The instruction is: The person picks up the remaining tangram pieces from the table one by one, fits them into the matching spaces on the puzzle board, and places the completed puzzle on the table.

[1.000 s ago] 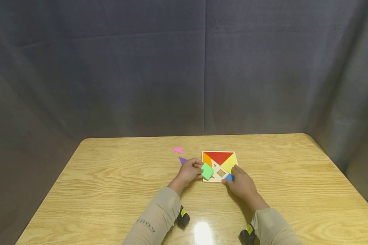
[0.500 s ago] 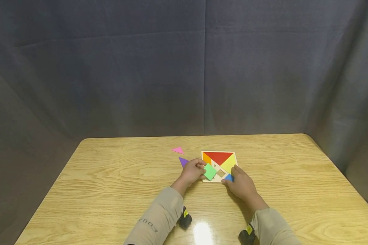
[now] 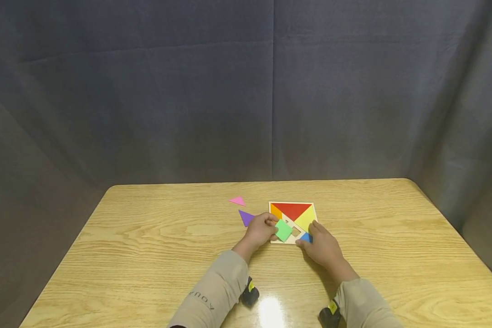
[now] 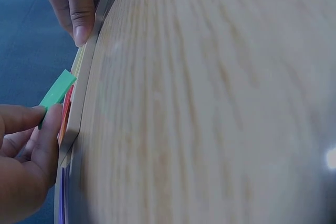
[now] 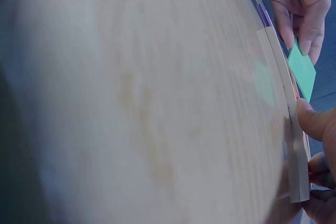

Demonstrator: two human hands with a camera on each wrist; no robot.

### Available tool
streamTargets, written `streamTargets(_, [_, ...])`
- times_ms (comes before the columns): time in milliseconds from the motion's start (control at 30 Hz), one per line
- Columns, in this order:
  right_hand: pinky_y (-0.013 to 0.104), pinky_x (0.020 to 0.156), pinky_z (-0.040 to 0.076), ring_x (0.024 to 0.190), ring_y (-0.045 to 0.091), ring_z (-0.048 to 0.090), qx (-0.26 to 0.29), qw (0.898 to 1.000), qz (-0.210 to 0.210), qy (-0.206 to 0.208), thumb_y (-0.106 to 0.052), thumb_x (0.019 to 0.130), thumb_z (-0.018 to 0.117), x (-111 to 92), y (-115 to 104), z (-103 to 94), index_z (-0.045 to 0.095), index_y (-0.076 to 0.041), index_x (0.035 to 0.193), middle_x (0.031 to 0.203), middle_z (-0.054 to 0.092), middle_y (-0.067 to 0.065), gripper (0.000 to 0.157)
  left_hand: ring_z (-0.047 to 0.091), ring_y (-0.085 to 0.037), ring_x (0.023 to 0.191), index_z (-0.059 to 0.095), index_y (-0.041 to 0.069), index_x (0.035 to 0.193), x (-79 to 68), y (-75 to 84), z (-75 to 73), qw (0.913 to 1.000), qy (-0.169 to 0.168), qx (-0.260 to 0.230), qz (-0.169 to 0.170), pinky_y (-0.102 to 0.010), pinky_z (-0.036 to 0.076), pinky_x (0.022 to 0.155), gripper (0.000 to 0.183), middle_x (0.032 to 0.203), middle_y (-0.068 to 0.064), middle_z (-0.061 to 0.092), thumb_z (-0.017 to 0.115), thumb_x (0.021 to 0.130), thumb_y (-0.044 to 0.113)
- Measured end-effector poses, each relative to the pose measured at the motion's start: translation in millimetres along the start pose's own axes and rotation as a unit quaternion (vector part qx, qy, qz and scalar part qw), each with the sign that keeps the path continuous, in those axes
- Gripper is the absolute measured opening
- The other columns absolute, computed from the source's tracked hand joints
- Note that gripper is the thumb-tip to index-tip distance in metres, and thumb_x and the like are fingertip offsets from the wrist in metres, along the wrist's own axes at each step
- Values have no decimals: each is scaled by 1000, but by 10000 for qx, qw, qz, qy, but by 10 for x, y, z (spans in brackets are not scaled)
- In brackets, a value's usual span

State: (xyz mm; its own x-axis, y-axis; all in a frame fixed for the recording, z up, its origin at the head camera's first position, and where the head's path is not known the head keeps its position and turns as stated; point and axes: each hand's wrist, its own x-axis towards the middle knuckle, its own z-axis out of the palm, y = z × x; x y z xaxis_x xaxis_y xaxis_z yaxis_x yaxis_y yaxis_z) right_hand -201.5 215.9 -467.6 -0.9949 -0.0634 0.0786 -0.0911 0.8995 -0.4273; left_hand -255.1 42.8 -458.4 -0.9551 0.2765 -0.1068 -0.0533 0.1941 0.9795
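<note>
Between thumb and fingers, my left hand point(image 3: 259, 231) pinches a green square tangram piece point(image 3: 284, 231). The piece is tilted just above the left front part of a wooden tangram tray point(image 3: 294, 240). My right hand point(image 3: 323, 246) grips that tray at its right front corner, thumb on the front edge and fingers along the right side. Red point(image 3: 293, 210), yellow point(image 3: 305, 219), orange point(image 3: 276, 211) and blue point(image 3: 306, 237) pieces lie in the tray, the blue one partly under the right hand. In the left wrist view, the green piece point(image 4: 58, 90) appears raised off the tray.
Left of the tray, a purple triangle point(image 3: 246, 218) lies on the wooden table point(image 3: 156, 237), partly behind the left hand. A pink triangle point(image 3: 238, 201) lies farther back. A dark curtain point(image 3: 188, 114) hangs behind the table.
My left hand has moved a little to the right with the green piece, farther over the tray. More of the purple triangle shows. The right hand stays on the tray.
</note>
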Motion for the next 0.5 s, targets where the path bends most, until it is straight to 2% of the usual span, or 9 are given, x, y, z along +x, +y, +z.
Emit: streamTargets(500, [49,91,29,116,41,31,21,10000,62,-36,-31,79,60,2,-9,-11,45,12,114,126,33,30,58,46,-12,61,58,-2,93,9,32,67,9998,78,184,-11,-22,48,55,21,75,-4,47,57,74,-10])
